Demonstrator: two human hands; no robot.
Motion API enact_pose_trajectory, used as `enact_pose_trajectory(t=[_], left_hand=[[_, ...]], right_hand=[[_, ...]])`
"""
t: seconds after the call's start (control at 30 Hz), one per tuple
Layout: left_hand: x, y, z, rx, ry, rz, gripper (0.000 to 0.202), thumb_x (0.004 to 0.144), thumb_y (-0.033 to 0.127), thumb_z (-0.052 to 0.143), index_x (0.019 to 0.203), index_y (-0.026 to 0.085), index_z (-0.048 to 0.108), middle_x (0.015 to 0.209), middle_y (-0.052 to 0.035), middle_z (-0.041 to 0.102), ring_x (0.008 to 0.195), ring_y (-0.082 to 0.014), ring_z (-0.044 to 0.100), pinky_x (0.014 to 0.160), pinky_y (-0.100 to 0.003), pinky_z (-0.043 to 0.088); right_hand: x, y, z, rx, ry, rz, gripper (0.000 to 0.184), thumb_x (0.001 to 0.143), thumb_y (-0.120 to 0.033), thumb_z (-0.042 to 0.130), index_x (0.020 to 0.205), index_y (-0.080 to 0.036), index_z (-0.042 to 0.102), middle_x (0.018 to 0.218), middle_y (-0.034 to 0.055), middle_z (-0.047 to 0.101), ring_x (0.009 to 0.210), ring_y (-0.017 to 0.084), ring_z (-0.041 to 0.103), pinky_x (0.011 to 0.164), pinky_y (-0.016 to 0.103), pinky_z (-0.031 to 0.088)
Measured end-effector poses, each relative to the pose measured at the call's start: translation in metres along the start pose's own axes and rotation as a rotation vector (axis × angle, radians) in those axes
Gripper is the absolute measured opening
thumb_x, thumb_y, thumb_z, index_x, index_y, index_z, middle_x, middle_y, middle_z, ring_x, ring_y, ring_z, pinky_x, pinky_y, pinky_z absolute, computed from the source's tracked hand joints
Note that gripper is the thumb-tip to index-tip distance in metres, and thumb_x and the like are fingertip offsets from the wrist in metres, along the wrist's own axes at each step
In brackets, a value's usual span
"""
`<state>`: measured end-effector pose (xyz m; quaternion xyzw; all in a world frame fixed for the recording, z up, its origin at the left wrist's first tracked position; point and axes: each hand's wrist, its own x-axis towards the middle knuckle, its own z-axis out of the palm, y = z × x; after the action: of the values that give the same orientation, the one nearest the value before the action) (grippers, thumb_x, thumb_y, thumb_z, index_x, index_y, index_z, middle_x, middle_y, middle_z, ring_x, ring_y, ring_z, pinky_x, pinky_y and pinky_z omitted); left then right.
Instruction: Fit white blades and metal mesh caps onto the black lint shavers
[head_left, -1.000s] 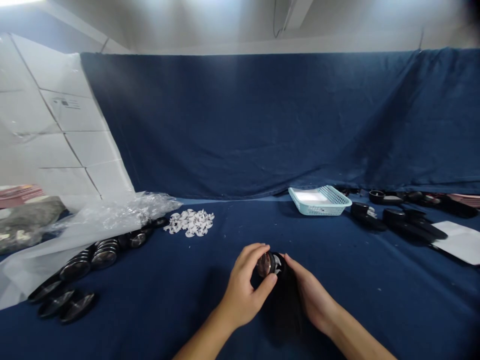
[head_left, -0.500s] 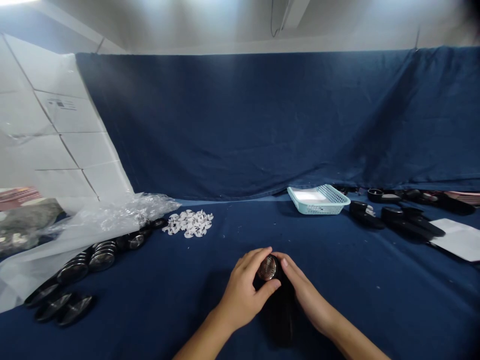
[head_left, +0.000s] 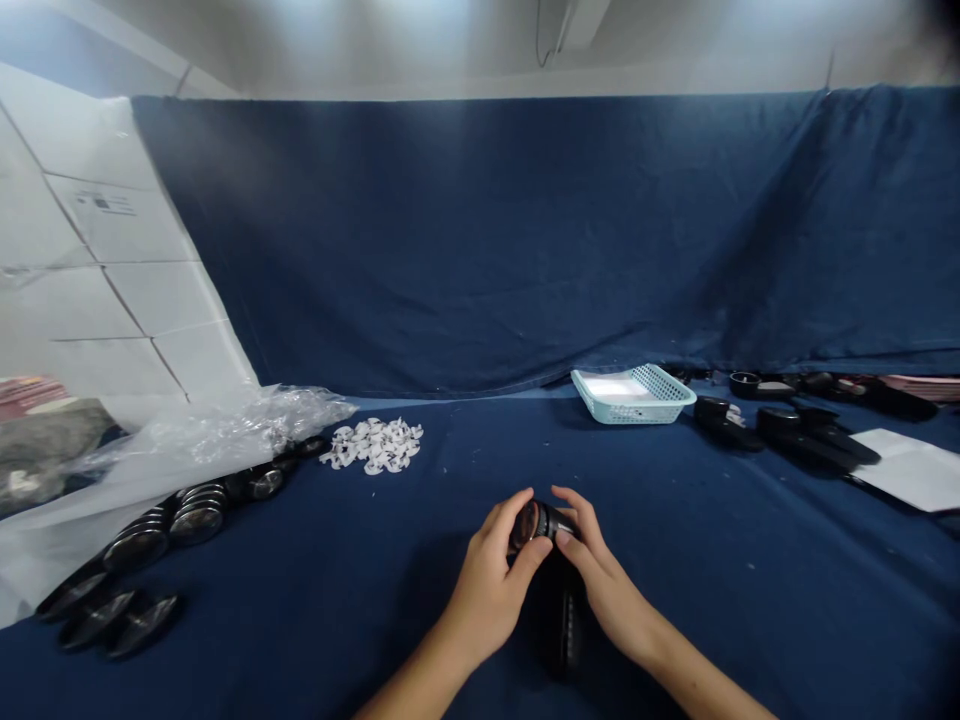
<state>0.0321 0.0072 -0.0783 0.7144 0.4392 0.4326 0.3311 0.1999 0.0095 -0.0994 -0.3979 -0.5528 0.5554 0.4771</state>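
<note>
We are seeing the left hand [head_left: 486, 575] curling around a shiny round cap [head_left: 529, 522], thumb and fingers nearly closed on its rim; the right hand [head_left: 609, 590] is pinching the collar just beside it, fingers bent, thumb pressing the near side. The black device [head_left: 565, 628] is standing out between both hands above the blue tabletop [head_left: 300, 620], long body pointing nearer; whether it is resting there we are not telling. We are judging it light, stiff, probably plastic, the glossy cap slippery and scratchable; we are favouring rim and collar
</note>
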Motion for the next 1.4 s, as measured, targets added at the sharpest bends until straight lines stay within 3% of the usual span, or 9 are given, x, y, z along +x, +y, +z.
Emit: enact_pose_trajectory(t=[0.3, 0.5, 0.63, 0.77, 0.93, 1.07, 1.27, 1.4], left_hand=[[0.002, 0.000, 0.007, -0.474, 0.048, -0.289, 0.056, 0.085, 0.048, 0.061, 0.134, 0.024, 0.050, 0.129, -0.0102, 0.055, 0.102, -0.0229, 0.059, 0.078, -0.033, 0.055], [-0.004, 0.011, 0.007, -0.697, 0.074, -0.360, 0.052, 0.084, 0.046, 0.065, 0.130, 0.025, 0.054, 0.131, -0.0104, 0.055, 0.117, -0.0275, 0.053, 0.085, -0.036, 0.053], [-0.008, 0.016, 0.006, -0.805, 0.100, -0.384, 0.051, 0.082, 0.044, 0.068, 0.128, 0.024, 0.057, 0.130, -0.0112, 0.056, 0.117, -0.0268, 0.054, 0.089, -0.034, 0.050], [-0.009, 0.018, 0.004, -0.853, 0.088, -0.353, 0.053, 0.078, 0.041, 0.073, 0.127, 0.024, 0.058, 0.129, -0.0116, 0.057, 0.120, -0.0286, 0.052, 0.094, -0.036, 0.045], [-0.005, 0.018, -0.003, -0.865, 0.018, -0.301, 0.051, 0.078, 0.037, 0.074, 0.125, 0.025, 0.060, 0.130, -0.0110, 0.057, 0.123, -0.0291, 0.049, 0.103, -0.039, 0.037], [-0.002, 0.016, -0.009, -0.806, -0.026, -0.263, 0.045, 0.080, 0.034, 0.072, 0.123, 0.025, 0.061, 0.126, -0.0092, 0.060, 0.123, -0.0257, 0.049, 0.104, -0.036, 0.033], [0.000, 0.008, -0.011, -0.703, -0.007, -0.350, 0.038, 0.084, 0.042, 0.066, 0.117, 0.023, 0.063, 0.111, -0.0076, 0.064, 0.102, -0.0210, 0.056, 0.086, -0.031, 0.042], [0.001, 0.005, -0.011, -0.765, -0.034, -0.321, 0.043, 0.080, 0.041, 0.071, 0.118, 0.023, 0.063, 0.114, -0.0080, 0.062, 0.104, -0.0217, 0.056, 0.083, -0.030, 0.043]], right_hand=[[0.000, 0.000, 0.002, -0.209, 0.044, -0.173, 0.039, 0.092, -0.040, 0.053, 0.129, -0.029, 0.042, 0.128, 0.0035, 0.052, 0.121, 0.021, 0.046, 0.104, 0.032, 0.033], [-0.008, 0.002, 0.009, -0.361, 0.193, -0.316, 0.038, 0.088, -0.032, 0.060, 0.124, -0.029, 0.049, 0.123, 0.0052, 0.054, 0.115, 0.024, 0.051, 0.099, 0.035, 0.039], [-0.013, -0.002, 0.012, -0.451, 0.292, -0.561, 0.043, 0.077, -0.023, 0.072, 0.117, -0.032, 0.058, 0.122, 0.0061, 0.056, 0.115, 0.028, 0.050, 0.099, 0.040, 0.039], [-0.014, -0.005, 0.010, -0.536, 0.297, -0.721, 0.049, 0.073, -0.018, 0.076, 0.116, -0.034, 0.061, 0.122, 0.0070, 0.056, 0.114, 0.030, 0.050, 0.096, 0.046, 0.042], [-0.011, -0.005, 0.005, -0.652, 0.304, -0.910, 0.052, 0.076, -0.015, 0.072, 0.123, -0.027, 0.054, 0.124, 0.0097, 0.055, 0.114, 0.030, 0.049, 0.092, 0.051, 0.044], [-0.009, -0.004, 0.004, -0.673, 0.277, -0.915, 0.051, 0.077, -0.015, 0.072, 0.123, -0.024, 0.052, 0.126, 0.0106, 0.053, 0.116, 0.029, 0.047, 0.094, 0.049, 0.044], [-0.009, -0.005, 0.004, -0.782, 0.204, -0.926, 0.046, 0.080, -0.012, 0.068, 0.121, -0.026, 0.054, 0.127, 0.0080, 0.052, 0.117, 0.028, 0.044, 0.097, 0.048, 0.041], [-0.010, -0.005, 0.003, -0.706, 0.195, -0.855, 0.047, 0.080, -0.016, 0.069, 0.123, -0.028, 0.053, 0.129, 0.0073, 0.051, 0.119, 0.027, 0.045, 0.099, 0.047, 0.040]])
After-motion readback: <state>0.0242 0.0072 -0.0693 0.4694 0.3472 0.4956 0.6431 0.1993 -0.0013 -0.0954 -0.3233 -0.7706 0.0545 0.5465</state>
